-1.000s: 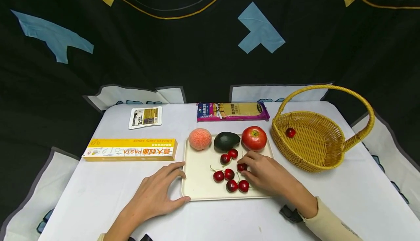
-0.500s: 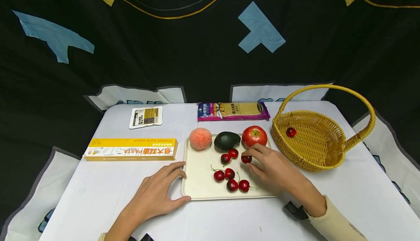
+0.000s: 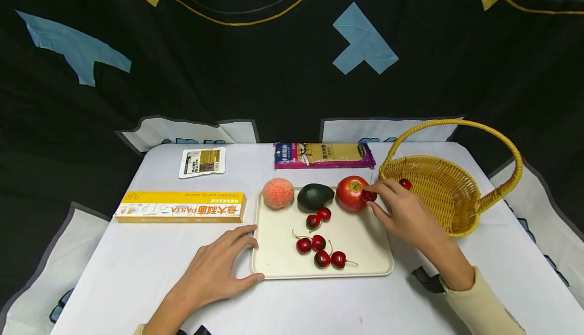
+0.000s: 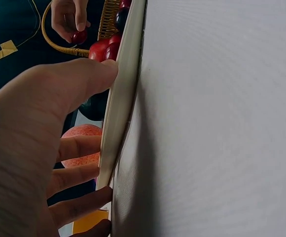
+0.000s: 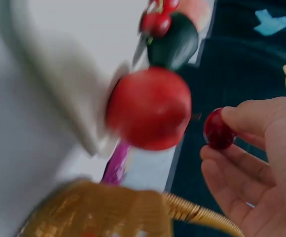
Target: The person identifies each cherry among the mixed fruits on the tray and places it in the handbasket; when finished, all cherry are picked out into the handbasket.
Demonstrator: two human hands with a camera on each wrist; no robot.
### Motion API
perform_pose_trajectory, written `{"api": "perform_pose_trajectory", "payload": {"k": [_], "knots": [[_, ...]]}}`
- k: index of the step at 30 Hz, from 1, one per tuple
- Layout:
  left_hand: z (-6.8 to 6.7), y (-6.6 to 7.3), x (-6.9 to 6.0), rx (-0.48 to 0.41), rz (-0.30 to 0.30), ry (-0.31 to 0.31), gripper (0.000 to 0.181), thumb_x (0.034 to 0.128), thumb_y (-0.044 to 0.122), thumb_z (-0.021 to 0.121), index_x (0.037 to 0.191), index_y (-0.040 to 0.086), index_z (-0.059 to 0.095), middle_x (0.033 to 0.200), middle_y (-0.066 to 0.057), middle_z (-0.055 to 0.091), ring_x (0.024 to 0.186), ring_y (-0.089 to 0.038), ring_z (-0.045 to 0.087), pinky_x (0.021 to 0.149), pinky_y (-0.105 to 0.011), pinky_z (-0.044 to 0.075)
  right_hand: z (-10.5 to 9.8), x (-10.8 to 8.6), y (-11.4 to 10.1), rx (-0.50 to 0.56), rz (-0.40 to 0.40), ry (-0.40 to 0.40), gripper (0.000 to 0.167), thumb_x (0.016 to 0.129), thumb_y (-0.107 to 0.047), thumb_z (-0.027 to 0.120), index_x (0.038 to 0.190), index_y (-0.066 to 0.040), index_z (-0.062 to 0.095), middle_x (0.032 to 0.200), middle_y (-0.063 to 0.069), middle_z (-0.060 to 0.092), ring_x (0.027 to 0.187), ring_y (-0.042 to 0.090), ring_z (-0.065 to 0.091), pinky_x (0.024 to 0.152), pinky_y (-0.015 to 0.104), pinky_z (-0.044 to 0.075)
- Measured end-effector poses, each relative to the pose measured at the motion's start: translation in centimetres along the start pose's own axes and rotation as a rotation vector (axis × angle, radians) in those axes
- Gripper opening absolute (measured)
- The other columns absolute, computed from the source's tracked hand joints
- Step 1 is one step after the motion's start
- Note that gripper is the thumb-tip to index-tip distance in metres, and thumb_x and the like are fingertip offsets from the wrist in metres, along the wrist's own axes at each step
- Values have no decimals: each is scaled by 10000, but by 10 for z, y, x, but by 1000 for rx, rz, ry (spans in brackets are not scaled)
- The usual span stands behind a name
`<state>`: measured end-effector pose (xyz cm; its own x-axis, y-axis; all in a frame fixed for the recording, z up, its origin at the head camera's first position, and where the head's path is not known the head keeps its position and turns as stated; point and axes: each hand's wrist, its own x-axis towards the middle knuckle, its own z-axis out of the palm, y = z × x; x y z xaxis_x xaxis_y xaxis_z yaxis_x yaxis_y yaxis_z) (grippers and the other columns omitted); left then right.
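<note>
My right hand (image 3: 406,213) pinches a dark red cherry (image 3: 368,196) between thumb and fingertips, in front of the apple (image 3: 352,193) and left of the wicker basket (image 3: 449,193). In the right wrist view the cherry (image 5: 219,129) is held clear of the apple (image 5: 150,108). My left hand (image 3: 214,269) touches the left edge of the cream tray (image 3: 283,269), thumb at the near corner and fingers spread along the side. Several cherries (image 3: 322,259) lie on the tray, with an avocado (image 3: 315,196) and a fuzzy peach (image 3: 278,193) at its back. One cherry (image 3: 405,184) is inside the basket.
A yellow and white pasta box (image 3: 180,207) lies left of the tray, with a small white pouch (image 3: 202,162) behind it. A purple-edged noodle packet (image 3: 324,155) is behind the tray. The basket's tall handle (image 3: 513,157) arches over it. A dark curtain hangs beyond the table.
My right hand has lifted the cherry off the tray and carried it right and back toward the basket. My left hand has stayed at the tray edge.
</note>
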<state>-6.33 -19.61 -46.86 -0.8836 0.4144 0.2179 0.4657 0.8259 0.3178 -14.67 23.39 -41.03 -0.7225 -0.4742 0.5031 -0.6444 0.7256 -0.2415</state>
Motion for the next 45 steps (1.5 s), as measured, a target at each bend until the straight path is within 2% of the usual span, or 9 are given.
{"api": "perform_pose_trajectory", "payload": {"k": [5,12,16,20,27,35,42,45], "knots": [[0,0,0,13,3,2,550,764,649,880,1166,332,680,1568,103,559,1359,-162,609,744,-409,578,-6,-2,20,-20,48,13,397,870,-22,869,1237,-35,719,1160,130,679,946,311,727,762,480,642],[1,0,1,19,2,1,554,765,656,878,1170,334,681,1569,104,556,1359,-160,607,736,-399,574,-8,-6,48,94,169,53,371,890,21,837,1242,-26,730,1149,125,728,911,285,731,751,469,631],[0,0,0,22,-3,0,559,756,655,882,1168,333,682,1568,104,558,1357,-157,607,728,-395,573,-10,-10,64,59,246,49,355,902,7,821,1241,-11,717,1152,172,715,925,349,724,756,529,625],[0,1,1,22,-7,-4,555,762,651,880,1172,334,682,1570,102,557,1352,-160,611,722,-396,569,-12,-15,77,32,312,8,344,921,-22,809,1250,-10,709,1192,195,705,988,389,706,807,579,610],[0,1,0,30,0,-2,567,756,663,878,1172,332,679,1570,96,559,1354,-157,610,717,-385,570,-15,-22,92,12,338,-44,340,926,-26,806,1250,12,710,1255,258,683,1083,457,683,858,632,582],[1,0,0,34,11,10,576,755,658,881,1180,324,683,1568,89,562,1353,-160,610,738,-390,583,-18,-22,103,-19,350,-80,356,924,-19,801,1254,48,685,1226,308,663,1038,481,692,823,640,585],[1,-1,1,29,16,17,573,758,662,878,1176,322,683,1569,98,557,1353,-159,610,728,-382,583,-20,-22,113,-16,439,-129,346,958,-45,755,1269,66,653,1256,317,628,1085,502,663,858,657,565],[2,-1,0,26,18,17,569,756,663,879,1169,326,682,1565,103,559,1347,-154,614,718,-370,578,-20,-23,118,-9,448,-145,345,958,-35,747,1271,71,646,1235,307,633,1088,490,662,874,653,556]]}}
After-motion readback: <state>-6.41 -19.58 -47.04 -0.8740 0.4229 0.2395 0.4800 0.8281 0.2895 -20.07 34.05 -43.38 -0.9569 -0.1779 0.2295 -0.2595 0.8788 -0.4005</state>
